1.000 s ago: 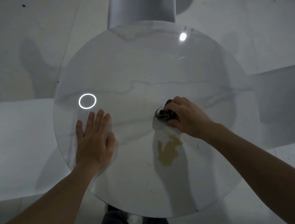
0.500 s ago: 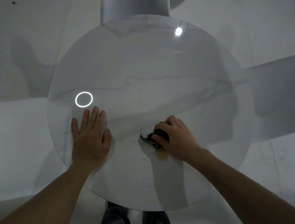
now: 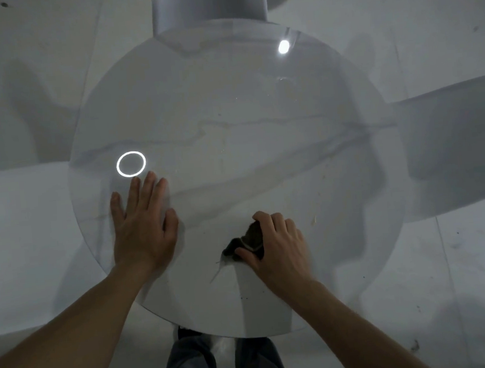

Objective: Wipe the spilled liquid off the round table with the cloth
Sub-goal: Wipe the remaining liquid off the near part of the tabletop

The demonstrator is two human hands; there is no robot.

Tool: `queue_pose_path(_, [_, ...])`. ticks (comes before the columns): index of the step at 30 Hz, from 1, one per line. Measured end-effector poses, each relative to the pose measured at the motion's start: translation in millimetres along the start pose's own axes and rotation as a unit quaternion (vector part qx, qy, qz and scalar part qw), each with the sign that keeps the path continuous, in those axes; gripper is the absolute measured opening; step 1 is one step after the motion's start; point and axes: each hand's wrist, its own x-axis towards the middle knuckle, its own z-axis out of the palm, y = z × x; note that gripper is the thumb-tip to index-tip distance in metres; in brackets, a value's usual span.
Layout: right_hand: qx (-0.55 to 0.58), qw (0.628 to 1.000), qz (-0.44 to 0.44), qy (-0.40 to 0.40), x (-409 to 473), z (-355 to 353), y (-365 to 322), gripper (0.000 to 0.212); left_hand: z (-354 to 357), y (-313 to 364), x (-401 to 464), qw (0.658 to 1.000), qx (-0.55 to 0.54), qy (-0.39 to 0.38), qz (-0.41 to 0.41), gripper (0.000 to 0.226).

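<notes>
Lower right of centre, the right hand [image 3: 275, 248] clenches the dark cloth [image 3: 247, 238], pressing it onto the round table [image 3: 230, 121] to soak liquid. The left hand [image 3: 141, 223] lies flat, fingers released, likely steadying the table.

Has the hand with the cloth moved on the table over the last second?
Yes. The right hand, shut on the cloth, has slid toward the near rim of the round table, while the flat left hand stayed put.

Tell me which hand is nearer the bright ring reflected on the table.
Left. The left hand lies flat on the table, fingertips just below the ring. The right hand grips the cloth well off to the ring's right, nearer the person.
</notes>
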Motion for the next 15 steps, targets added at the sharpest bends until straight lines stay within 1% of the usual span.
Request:
queue_pose_path(8, [0.003,1.000,0.000,-0.004,-32.1,16.9,-18.8,0.045,-0.2,-1.4,0.5,1.000,-0.004,0.000,0.000,0.063])
queue_pose_path(15, [0.015,1.000,0.014,-0.011,-57.7,28.6,-30.1,0.045,-1.9,-1.3,-0.1,1.000,0.001,0.000,0.003,0.063])
